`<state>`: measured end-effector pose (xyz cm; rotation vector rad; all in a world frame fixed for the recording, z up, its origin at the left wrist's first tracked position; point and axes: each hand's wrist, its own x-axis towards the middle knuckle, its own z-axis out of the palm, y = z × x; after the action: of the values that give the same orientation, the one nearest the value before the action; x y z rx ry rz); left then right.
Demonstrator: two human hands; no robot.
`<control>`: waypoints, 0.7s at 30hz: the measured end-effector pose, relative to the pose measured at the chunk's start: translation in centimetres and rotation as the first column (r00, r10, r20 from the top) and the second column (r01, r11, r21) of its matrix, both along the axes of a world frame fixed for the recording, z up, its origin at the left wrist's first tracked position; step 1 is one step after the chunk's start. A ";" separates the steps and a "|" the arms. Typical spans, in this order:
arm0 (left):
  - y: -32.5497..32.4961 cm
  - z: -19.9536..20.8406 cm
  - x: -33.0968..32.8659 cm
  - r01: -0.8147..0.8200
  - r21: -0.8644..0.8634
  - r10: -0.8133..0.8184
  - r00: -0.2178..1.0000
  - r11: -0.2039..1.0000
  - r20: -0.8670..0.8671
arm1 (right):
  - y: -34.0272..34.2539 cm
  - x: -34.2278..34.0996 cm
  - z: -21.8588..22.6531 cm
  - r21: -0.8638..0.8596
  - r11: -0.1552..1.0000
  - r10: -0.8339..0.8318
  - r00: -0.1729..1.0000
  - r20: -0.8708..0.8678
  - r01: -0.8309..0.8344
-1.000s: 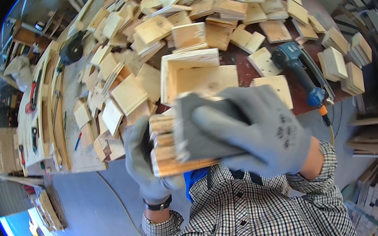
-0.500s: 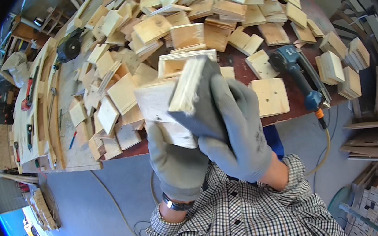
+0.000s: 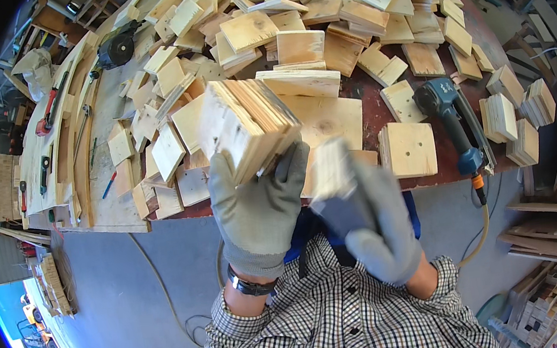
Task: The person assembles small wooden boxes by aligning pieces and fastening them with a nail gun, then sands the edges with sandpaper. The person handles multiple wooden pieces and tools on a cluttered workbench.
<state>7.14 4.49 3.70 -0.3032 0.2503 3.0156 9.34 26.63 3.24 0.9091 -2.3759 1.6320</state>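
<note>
My left hand (image 3: 255, 211), in a grey glove, grips a stack of thin square wooden boards (image 3: 245, 126) from below and holds it up, tilted, above the near table edge. My right hand (image 3: 372, 228), also gloved and blurred by motion, is just right of the stack and apart from it. It is closed around a pale block (image 3: 330, 167); whether this is wood or a sanding block I cannot tell.
The dark red table (image 3: 372, 117) is strewn with several loose wooden squares and stacks. A blue power tool (image 3: 448, 108) lies at the right with its cable hanging off the edge. A square board with a hole (image 3: 407, 149) lies beside it. Long planks and hand tools (image 3: 48, 112) lie at left.
The stack has risen and tilted, now held by my left hand alone. My right hand has come off the stack and moved right and down with a pale block.
</note>
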 end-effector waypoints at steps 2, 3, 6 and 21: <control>0.4 0.2 -0.1 -0.038 -0.013 0.038 0.998 0.999 0.057 | -1.1 0.4 0.0 -0.250 0.946 -0.157 0.967 0.200 0.206; 1.1 0.9 0.3 -0.062 -0.038 0.064 0.996 0.997 0.068 | -1.3 0.5 0.3 -0.294 0.919 -0.189 0.947 0.261 0.264; 2.9 0.9 1.5 -0.022 0.004 0.022 1.000 1.000 0.012 | -2.0 -1.2 1.1 -0.187 0.955 -0.226 0.973 0.053 0.232; 4.8 -0.5 4.7 0.095 0.051 -0.094 0.996 0.994 -0.008 | -1.2 -4.5 3.7 0.022 0.945 -0.303 0.896 -0.325 0.327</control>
<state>11.85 9.33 3.23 -0.2708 0.1826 2.9246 4.85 25.40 6.96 0.6878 -2.2291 1.1828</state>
